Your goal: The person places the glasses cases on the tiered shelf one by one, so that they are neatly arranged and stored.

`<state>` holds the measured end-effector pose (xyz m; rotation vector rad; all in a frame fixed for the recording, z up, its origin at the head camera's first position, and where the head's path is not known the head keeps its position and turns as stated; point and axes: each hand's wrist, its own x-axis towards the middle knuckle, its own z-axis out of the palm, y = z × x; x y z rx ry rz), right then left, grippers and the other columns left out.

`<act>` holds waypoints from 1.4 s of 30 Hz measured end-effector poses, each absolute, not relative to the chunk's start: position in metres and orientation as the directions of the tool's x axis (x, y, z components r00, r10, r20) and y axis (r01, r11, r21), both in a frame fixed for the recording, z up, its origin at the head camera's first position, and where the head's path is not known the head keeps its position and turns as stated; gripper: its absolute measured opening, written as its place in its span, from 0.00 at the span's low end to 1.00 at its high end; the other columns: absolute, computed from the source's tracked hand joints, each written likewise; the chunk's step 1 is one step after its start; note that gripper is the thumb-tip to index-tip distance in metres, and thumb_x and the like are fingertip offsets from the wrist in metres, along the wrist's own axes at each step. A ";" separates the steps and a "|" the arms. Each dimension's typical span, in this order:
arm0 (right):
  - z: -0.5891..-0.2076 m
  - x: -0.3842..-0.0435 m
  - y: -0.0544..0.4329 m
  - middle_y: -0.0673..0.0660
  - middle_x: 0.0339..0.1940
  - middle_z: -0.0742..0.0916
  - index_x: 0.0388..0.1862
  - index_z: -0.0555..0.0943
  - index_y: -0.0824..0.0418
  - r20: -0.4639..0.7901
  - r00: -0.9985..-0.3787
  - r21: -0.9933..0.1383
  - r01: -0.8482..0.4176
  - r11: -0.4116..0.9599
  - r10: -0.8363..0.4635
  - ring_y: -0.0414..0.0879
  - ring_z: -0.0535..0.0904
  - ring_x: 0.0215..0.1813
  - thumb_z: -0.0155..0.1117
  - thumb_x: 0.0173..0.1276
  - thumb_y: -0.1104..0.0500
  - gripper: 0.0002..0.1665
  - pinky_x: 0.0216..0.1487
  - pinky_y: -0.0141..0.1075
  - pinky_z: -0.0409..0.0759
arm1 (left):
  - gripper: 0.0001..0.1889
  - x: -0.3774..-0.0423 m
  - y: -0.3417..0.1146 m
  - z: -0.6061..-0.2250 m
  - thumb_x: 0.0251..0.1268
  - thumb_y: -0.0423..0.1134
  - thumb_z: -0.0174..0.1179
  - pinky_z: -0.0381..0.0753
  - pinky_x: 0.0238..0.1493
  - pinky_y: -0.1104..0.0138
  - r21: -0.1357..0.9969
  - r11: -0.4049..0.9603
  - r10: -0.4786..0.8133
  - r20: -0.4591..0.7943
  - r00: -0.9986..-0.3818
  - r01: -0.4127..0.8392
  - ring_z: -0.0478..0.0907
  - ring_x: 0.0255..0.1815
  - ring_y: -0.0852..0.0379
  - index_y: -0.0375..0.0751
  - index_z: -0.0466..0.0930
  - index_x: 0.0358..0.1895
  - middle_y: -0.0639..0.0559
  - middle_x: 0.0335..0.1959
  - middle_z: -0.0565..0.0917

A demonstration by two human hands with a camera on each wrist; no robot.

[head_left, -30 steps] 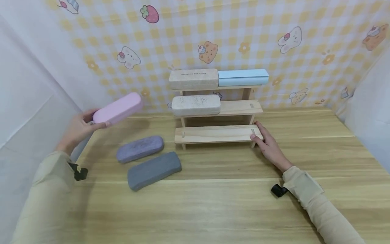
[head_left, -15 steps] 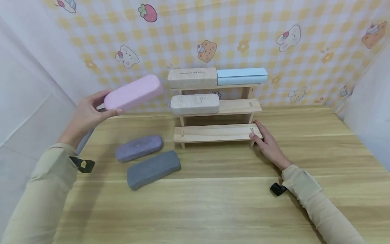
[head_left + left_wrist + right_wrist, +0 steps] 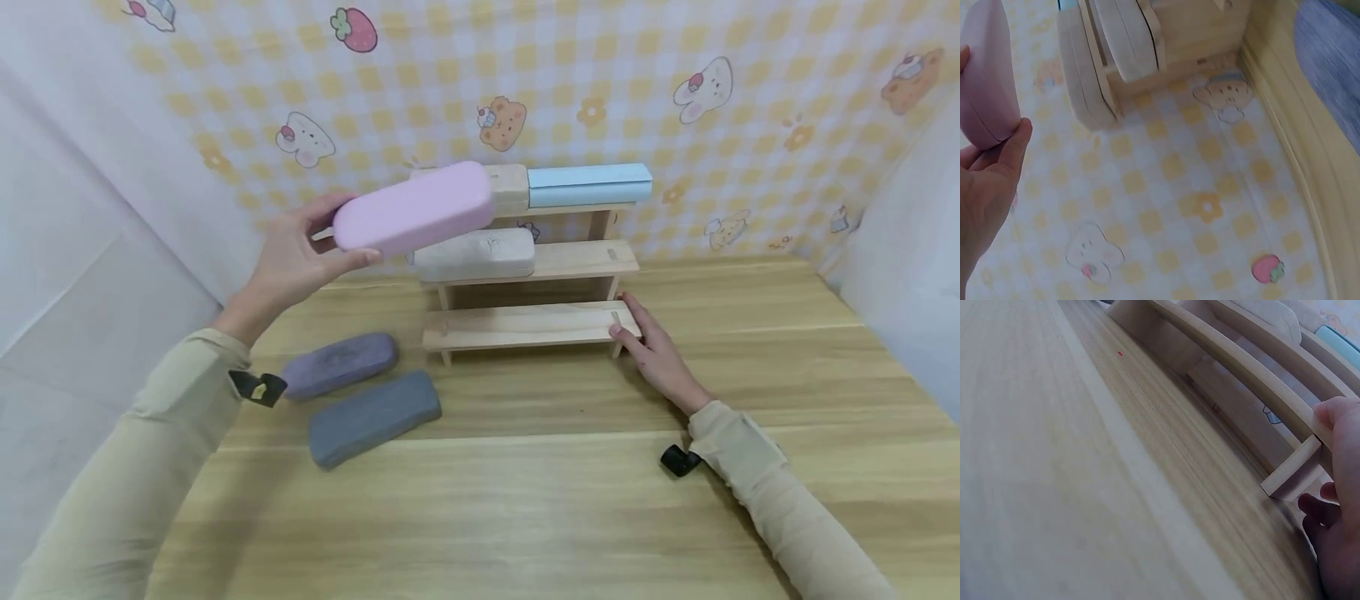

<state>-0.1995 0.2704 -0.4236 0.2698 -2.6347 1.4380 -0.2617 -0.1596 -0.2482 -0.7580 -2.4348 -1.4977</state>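
Note:
My left hand (image 3: 292,262) holds a pink glasses case (image 3: 416,204) by its left end, thumb on the near side. The case is raised and slightly tilted, overlapping the stand's upper left in the head view. In the left wrist view the thumb lies along the lower end of the pink case (image 3: 988,75). My right hand (image 3: 660,358) grips the right end of the lowest step on a three-tier wooden stand (image 3: 525,327), thumb on top. A white patterned glasses case (image 3: 487,257) lies on the middle step. On the top step, a beige case (image 3: 510,187) is partly hidden beside a light blue case (image 3: 588,185).
A purple glasses case (image 3: 341,365) and a grey one (image 3: 375,419) lie on the wood-grain table (image 3: 525,517), left of the stand. Behind the stand hangs a yellow checked cloth (image 3: 585,83) with cartoon prints. White cloth (image 3: 90,250) borders the left side.
The left hand has carried the pink case right and upward, from the table's left side to in front of the stand's upper left. The right hand keeps its grip on the lowest step.

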 end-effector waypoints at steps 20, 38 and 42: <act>-0.437 -0.202 0.276 0.58 0.74 0.56 0.75 0.46 0.59 0.202 -0.975 -0.815 -0.218 0.538 -0.089 0.57 0.58 0.68 0.47 0.74 0.47 0.39 0.51 0.49 0.70 | 0.36 -0.275 -0.041 -0.264 0.49 0.42 0.72 0.73 0.51 0.72 0.704 0.340 0.553 0.387 -0.738 0.624 0.77 0.51 0.56 0.33 0.69 0.61 0.44 0.55 0.76; -0.427 -0.201 0.274 0.59 0.74 0.57 0.75 0.47 0.59 0.201 -0.975 -0.789 -0.221 0.573 -0.100 0.56 0.75 0.49 0.46 0.74 0.49 0.37 0.37 0.31 0.72 | 0.35 -0.288 0.017 -0.283 0.49 0.50 0.70 0.72 0.46 0.70 0.499 0.484 0.607 0.400 -0.687 0.718 0.76 0.45 0.59 0.35 0.71 0.59 0.47 0.50 0.80; -0.434 -0.204 0.276 0.58 0.74 0.57 0.75 0.47 0.58 0.204 -0.974 -0.795 -0.223 0.565 -0.098 0.57 0.74 0.51 0.46 0.74 0.47 0.38 0.40 0.34 0.72 | 0.37 -0.290 0.026 -0.287 0.49 0.51 0.69 0.70 0.50 0.71 0.483 0.520 0.609 0.369 -0.702 0.705 0.75 0.50 0.57 0.34 0.70 0.61 0.46 0.53 0.78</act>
